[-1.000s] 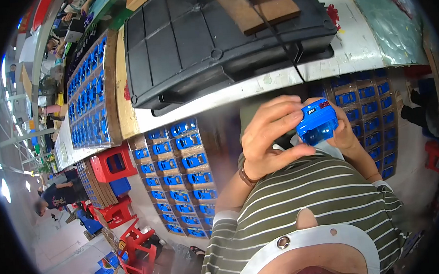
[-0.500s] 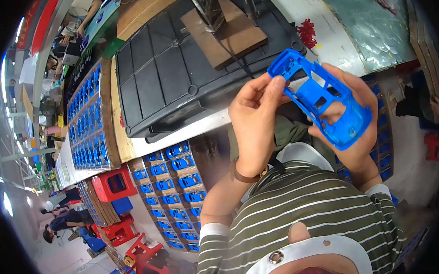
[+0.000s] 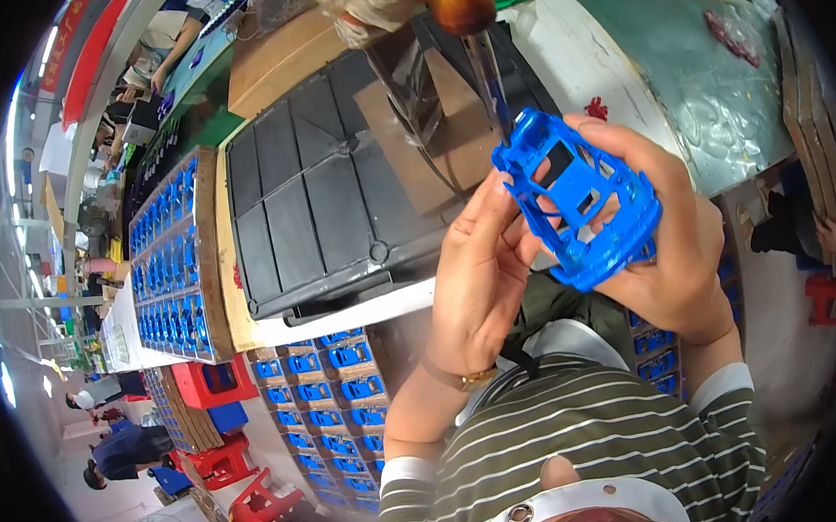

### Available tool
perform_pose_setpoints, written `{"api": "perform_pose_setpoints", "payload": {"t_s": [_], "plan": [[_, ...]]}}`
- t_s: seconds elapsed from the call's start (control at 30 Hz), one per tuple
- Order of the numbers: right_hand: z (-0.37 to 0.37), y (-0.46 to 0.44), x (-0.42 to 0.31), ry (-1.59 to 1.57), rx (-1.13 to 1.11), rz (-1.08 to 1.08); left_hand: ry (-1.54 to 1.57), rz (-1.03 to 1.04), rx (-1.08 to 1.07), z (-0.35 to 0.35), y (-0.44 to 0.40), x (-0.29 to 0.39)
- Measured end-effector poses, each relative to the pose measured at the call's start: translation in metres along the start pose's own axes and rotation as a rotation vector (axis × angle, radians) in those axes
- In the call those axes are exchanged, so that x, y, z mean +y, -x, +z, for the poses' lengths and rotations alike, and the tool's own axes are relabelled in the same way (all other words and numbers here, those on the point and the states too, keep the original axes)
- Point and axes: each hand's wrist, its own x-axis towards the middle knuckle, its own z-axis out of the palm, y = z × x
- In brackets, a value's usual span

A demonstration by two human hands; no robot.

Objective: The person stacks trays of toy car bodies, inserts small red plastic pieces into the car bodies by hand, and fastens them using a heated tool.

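Blue car shell (image 3: 575,184), held between the two hands, with its hollow side toward the viewer. From left to right, its glossy plastic shows a narrow, boxed end at the upper left, thin side rails and dark window openings about a solid roof panel, and a broad, rounded end at the lower right.

Left hand (image 3: 475,282): the fingertips close narrowly on the shell's left edge, near the boxed end; the other fingers bend behind the rail, partly hidden.

Right hand (image 3: 678,226): the grip spans the shell's width, closed on it, the thumb along the upper right edge and the fingers beneath the rounded end.

Surroundings, relative to the grip: a loaded tray (image 3: 212,270) stands well to the left; a black crate (image 3: 290,211) lies nearer, left and beyond, bearing a brown board (image 3: 441,153); a tool with an amber handle (image 3: 460,5) slants down just above the grip, its tip appearing to meet the boxed end; a green mat (image 3: 710,122) extends beyond and right.
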Motion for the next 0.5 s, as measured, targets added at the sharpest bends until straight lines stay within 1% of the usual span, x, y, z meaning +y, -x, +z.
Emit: {"api": "perform_pose_setpoints", "payload": {"t_s": [0.17, 0.27, 0.3, 0.5], "plan": [[0.001, -0.009, 0.003, -0.032, 0.015, -0.051, 0.049, -0.027, -0.009, -0.004, -0.004, 0.004], [0.001, -0.012, 0.004, -0.013, 0.016, -0.078, 0.058, 0.0, 0.016, 0.003, -0.004, 0.005], [0.0, -0.012, 0.005, 0.011, 0.016, -0.109, 0.075, 0.004, -0.027, 0.001, -0.003, 0.004], [0.001, -0.014, 0.005, 0.068, 0.02, -0.146, 0.092, -0.051, -0.024, -0.002, -0.006, 0.007]]}}
